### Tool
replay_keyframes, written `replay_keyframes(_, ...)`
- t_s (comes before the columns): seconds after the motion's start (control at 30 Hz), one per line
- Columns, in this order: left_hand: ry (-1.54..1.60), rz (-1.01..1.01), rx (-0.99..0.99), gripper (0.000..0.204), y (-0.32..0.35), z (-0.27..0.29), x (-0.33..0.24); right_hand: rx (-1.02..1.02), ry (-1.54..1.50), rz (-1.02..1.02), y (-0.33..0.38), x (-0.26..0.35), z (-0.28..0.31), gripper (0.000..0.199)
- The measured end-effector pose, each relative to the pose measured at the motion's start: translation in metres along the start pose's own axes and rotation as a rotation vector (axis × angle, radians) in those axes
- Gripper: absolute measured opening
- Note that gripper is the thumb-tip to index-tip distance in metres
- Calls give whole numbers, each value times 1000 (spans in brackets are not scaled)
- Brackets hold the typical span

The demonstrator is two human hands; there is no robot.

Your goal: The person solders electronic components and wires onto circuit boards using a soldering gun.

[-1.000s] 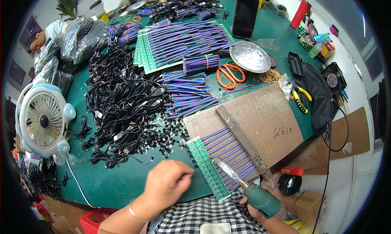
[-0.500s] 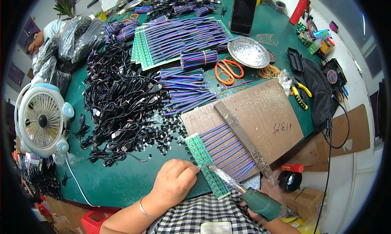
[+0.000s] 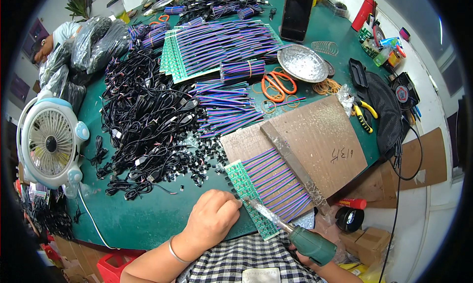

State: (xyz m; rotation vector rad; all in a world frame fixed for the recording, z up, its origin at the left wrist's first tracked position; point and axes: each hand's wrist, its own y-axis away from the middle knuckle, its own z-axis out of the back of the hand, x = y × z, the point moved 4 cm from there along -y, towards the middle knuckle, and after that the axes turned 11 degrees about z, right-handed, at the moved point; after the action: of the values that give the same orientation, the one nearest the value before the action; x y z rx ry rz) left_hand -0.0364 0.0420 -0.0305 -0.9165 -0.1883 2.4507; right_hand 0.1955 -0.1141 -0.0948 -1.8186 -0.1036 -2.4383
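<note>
My right hand [image 3: 304, 257] is wrapped round the green handle of a soldering iron [image 3: 312, 245]. The iron's tip meets the left part of a long green circuit board [image 3: 252, 200], close to my left fingertips. My left hand [image 3: 213, 215] is closed, its thumb and fingers pinched at the board's left edge; whatever is between them is hidden. Striped multicolour wires [image 3: 276, 182] run from the board's right side under a flat bar [image 3: 294, 165]. Board and wires lie partly on a brown wooden panel [image 3: 327, 130].
Black cables [image 3: 148, 115] and small black connectors [image 3: 197, 157] are heaped to the left, near a fan [image 3: 50, 142]. Behind are wired boards [image 3: 221, 46], orange scissors [image 3: 279, 86], a metal dish [image 3: 302, 63] and a phone [image 3: 295, 16]. Pliers [image 3: 363, 116] lie right; another person [image 3: 47, 49] is far left.
The soldering iron has shifted slightly left, its tip closer to my left fingertips. My left hand and the board have hardly moved.
</note>
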Motion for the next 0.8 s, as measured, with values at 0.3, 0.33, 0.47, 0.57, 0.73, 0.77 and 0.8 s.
replay_keyframes(0.3,-1,1,-4,28,0,0,0,-20,90,106,1,-3,-1,54)
replay_keyframes(0.33,0,0,-4,28,0,0,0,-59,13,-15,1,-1,-2,55)
replay_keyframes(0.47,-8,5,18,23,0,0,-1,-73,-38,-54,-3,7,-1,57)
replay_keyframes(0.57,-14,7,39,18,0,0,-1,-93,-28,-45,4,-1,-1,55)
replay_keyframes(0.73,-12,3,39,19,0,0,-1,-54,-64,-337,20,-24,-1,50)
replay_keyframes(0.77,-11,3,39,20,0,0,-1,-60,-115,-574,27,-32,-2,49)
replay_keyframes(0.8,-6,1,39,20,0,0,0,-64,-113,-576,33,-39,-1,49)
